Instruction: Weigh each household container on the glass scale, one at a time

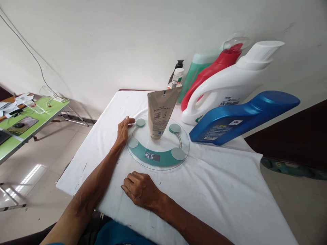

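Note:
A round glass bathroom scale (pixel 153 158) with a teal band and pale round pads lies on a white cloth. Its small display is lit. On the glass, a beige squeeze tube (pixel 160 112) stands upright on its cap, with its flat end up and printed text facing me. My left hand (pixel 124 130) rests at the scale's left edge, fingers stretched towards a pad and holding nothing; whether they touch the glass I cannot tell. In front of the scale, my right hand (pixel 139 189) lies on the cloth with its fingers curled in, and nothing shows in it.
To the right stand a blue bottle (pixel 222 119), a white detergent jug (pixel 222 85), a red bottle (pixel 204 78) and a green bottle (pixel 191 73). Behind the tube are a small white-capped bottle (pixel 176 78) and a black pump bottle (pixel 179 64). A green table (pixel 48 109) is at far left.

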A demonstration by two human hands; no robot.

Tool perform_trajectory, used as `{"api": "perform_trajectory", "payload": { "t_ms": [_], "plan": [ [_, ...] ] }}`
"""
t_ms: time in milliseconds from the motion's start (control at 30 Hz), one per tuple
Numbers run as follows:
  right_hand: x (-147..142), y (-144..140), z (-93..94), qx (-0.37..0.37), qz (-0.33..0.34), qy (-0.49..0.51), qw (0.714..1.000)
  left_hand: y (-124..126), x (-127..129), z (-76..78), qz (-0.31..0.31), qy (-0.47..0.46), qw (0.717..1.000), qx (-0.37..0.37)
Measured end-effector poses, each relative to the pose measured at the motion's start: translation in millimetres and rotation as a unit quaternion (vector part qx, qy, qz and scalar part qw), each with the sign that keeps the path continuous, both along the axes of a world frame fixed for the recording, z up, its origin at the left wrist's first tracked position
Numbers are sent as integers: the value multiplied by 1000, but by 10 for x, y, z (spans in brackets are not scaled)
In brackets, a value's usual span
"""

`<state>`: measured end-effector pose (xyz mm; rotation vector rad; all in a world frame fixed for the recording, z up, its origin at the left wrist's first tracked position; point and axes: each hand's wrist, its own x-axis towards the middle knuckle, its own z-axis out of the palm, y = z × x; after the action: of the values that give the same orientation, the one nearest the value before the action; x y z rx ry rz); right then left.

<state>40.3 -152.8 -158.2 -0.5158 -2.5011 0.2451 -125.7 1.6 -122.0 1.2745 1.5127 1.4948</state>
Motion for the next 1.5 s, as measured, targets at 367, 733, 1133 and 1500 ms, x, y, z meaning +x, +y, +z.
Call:
{"api": "perform_trajectory", "payload": {
  "t_ms": [367,733,1133,1500],
  "plan": [
    [-5,-2,-6,-3,-4,0,1000,-9,23,37,8,3,1000,-7],
    [-1,1,-14,-9,-1,-10,1000,-4,25,39,10,10,1000,-12],
    [-5,0,12,-7,-10,2,1000,5,11,11,4,5,1000,-3],
    [-11,3,2,-5,-12,3,1000,1,4,18,-2,29,1000,-5]
  ]
}}
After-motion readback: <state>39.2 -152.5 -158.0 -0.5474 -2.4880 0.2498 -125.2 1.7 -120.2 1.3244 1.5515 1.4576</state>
